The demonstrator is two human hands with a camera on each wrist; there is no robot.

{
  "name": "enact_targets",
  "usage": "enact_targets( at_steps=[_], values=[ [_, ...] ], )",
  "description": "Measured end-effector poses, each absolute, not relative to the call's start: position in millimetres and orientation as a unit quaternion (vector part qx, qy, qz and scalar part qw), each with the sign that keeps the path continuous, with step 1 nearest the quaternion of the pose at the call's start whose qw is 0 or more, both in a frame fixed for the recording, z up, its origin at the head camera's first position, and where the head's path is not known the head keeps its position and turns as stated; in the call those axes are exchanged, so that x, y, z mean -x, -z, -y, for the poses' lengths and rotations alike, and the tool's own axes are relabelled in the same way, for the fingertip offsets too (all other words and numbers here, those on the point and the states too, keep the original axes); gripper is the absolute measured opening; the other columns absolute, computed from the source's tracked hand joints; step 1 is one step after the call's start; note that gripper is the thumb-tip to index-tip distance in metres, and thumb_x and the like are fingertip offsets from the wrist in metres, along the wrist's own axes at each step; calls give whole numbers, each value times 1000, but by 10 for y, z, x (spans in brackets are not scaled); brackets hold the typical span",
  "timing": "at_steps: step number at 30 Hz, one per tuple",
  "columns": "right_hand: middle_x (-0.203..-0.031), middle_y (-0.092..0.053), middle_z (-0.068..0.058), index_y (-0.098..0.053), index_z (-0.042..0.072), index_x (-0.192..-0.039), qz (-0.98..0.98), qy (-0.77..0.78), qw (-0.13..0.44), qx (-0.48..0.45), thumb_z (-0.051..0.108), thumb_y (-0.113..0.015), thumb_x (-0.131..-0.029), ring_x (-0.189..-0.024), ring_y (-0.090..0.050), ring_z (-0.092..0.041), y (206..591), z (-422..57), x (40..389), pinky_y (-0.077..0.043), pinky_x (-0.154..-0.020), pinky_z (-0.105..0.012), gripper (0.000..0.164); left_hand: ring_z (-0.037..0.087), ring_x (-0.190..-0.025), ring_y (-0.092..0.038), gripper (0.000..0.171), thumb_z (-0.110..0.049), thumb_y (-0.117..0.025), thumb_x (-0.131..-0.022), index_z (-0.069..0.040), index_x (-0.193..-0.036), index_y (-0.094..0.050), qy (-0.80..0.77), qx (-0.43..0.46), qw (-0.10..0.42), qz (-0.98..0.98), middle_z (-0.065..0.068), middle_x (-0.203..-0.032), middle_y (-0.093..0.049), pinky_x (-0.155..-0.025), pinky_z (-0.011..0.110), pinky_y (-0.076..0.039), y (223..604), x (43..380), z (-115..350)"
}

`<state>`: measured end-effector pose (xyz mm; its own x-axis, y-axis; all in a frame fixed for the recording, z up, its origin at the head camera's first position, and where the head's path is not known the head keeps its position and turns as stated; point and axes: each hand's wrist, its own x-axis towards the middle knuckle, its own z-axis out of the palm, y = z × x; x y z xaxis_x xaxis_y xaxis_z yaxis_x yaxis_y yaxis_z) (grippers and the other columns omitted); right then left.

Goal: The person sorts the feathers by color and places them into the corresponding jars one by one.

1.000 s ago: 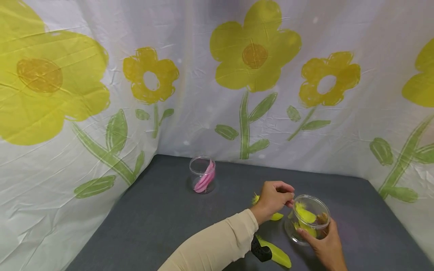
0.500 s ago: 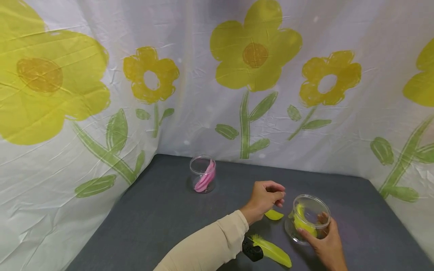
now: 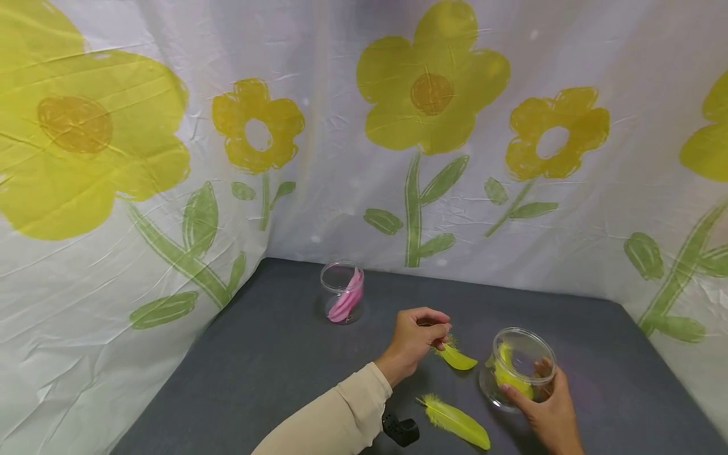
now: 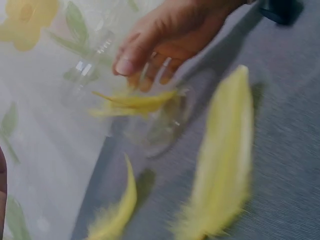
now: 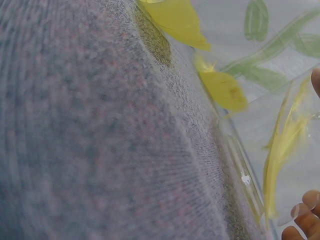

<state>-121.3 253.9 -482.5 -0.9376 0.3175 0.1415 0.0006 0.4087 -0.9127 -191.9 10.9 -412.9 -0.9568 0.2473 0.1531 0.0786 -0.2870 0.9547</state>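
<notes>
At the table's right side my right hand (image 3: 548,411) grips a clear plastic jar (image 3: 493,385) around its near right side, thumb on the wall. A yellow feather (image 4: 135,102) stands inside the jar, seen through its wall in the left wrist view. My left hand (image 3: 414,338) is just above the fluffy end of a second yellow feather (image 3: 457,359), fingers loosely bent, nothing visible between them. Nearer the front, a larger yellow feather (image 3: 457,424) lies flat on the table. In the right wrist view only fingertips of the right hand (image 5: 305,215) show by the jar wall.
Farther back on the dark grey table (image 3: 273,379) stands another clear jar (image 3: 332,281) with pink feathers (image 3: 345,303) leaning in it. A white curtain (image 3: 330,158) with painted flowers closes off the back and sides. A black device (image 3: 400,431) sits under the left sleeve.
My left hand has drawn away from the jar's rim, leftward to the smaller loose feather. One feather has dropped lower inside the jar. The right hand keeps its grip.
</notes>
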Motion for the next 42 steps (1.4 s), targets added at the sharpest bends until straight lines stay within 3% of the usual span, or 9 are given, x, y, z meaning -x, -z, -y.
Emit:
enact_targets(
  at_steps=[7, 12, 19, 42],
  values=[
    [-141, -32, -37, -17, -8, -146, 827, -534, 147, 99, 20, -85, -76, -130, -31, -49, 4822, -2531, 1228, -27, -103, -59, 102, 21, -62, -63, 8, 2, -70, -84, 0, -92, -71, -769, -99, 68, -628, 10, -81, -67, -55, 33, -54, 4402, 1805, 54],
    [-140, -34, -35, -18, -7, -145, 831, -529, 144, 98, 23, -84, -76, -129, -32, -49, 4801, -2532, 1241, -28, -101, -60, 100, 16, -57, -61, 10, 2, -70, -84, 4, -93, -70, -747, -64, 82, -656, 12, -80, -66, -46, 26, -49, 4610, 1732, 180],
    [-142, -32, -35, -18, -6, -146, 828, -534, 139, 98, 25, -85, -76, -129, -31, -49, 4763, -2532, 1253, -27, -103, -59, 102, 13, -51, -58, 11, 5, -68, -82, 6, -93, -69, -734, -40, 91, -672, 10, -72, -65, -41, 25, -47, 4789, 1613, 285],
    [-144, -31, -34, -16, -4, -148, 822, -542, 139, 109, 23, -85, -76, -131, -30, -49, 4801, -2507, 1202, -26, -104, -58, 103, 16, -54, -61, 14, 18, -66, -75, 10, -87, -66, -750, -22, 107, -652, 12, -69, -63, -49, 30, -54, 4980, 1409, 145]
  ],
)
